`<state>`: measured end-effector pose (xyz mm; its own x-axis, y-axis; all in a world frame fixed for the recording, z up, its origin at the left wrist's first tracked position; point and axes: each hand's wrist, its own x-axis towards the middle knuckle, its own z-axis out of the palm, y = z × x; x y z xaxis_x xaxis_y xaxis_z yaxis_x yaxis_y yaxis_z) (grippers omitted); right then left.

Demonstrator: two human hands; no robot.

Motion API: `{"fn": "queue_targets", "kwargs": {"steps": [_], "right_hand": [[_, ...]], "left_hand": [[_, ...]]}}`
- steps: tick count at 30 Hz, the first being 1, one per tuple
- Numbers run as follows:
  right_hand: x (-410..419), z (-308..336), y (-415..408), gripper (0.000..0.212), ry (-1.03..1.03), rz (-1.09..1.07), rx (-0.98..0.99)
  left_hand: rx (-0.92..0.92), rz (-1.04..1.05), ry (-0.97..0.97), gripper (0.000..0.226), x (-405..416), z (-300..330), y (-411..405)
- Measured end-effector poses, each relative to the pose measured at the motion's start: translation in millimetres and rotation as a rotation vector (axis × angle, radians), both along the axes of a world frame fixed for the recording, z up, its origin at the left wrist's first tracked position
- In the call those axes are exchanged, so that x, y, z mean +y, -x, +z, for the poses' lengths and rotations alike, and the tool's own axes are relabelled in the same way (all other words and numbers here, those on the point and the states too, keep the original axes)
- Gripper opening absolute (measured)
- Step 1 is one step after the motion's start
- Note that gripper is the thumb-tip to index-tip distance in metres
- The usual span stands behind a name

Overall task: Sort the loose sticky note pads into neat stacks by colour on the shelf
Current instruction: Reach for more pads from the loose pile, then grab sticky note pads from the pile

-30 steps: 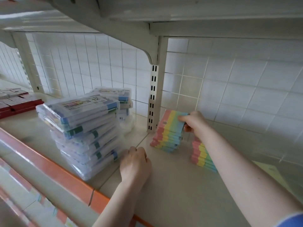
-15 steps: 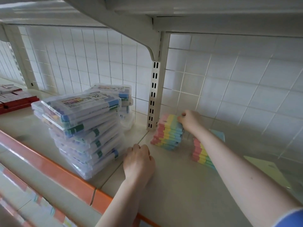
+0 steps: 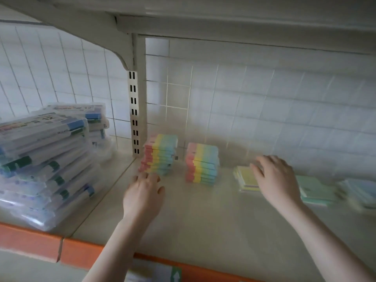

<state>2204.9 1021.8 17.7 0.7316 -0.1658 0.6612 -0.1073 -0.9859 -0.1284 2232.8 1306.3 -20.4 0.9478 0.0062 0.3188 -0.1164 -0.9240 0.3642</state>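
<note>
Two rainbow stacks [image 3: 200, 163] done between grips; open right grip [image 3: 274, 178] on yellow pad [image 3: 245, 179], left grip [image 3: 143, 197] open, empty; green pads [image 3: 313, 190] beyond right grip unsorted.

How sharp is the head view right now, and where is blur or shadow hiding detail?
Head view: motion blur throughout; the right hand and the pale pads beneath it are smeared, as are the green pads at right. The two rainbow pad stacks stay readable. The upper shelf shades the back wall; wide-angle bending curves the edges.
</note>
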Motion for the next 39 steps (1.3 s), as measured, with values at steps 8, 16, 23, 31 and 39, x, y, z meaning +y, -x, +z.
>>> {"fn": "queue_targets", "kwargs": {"steps": [8,16,23,31,39], "right_hand": [[-90,-17,93,0.021,-0.033,-0.089,-0.035],[-230,-25,208,0.025,-0.027,-0.246,-0.164],[-359,-41,297,0.022,-0.055,-0.369,-0.106],[-449,-44,345,0.029,-0.087,-0.447,-0.044],[-544,-46,360,0.036,-0.123,-0.524,0.039]], "left_hand": [[-0.11,-0.183,-0.004,0.032,-103,18,52],[-0.135,-0.299,0.055,0.027,-253,11,129],[-0.138,-0.381,0.075,0.031,-393,7,207],[-0.142,-0.508,0.089,0.034,-507,27,250],[-0.078,-0.613,0.052,0.049,-606,19,257]]}}
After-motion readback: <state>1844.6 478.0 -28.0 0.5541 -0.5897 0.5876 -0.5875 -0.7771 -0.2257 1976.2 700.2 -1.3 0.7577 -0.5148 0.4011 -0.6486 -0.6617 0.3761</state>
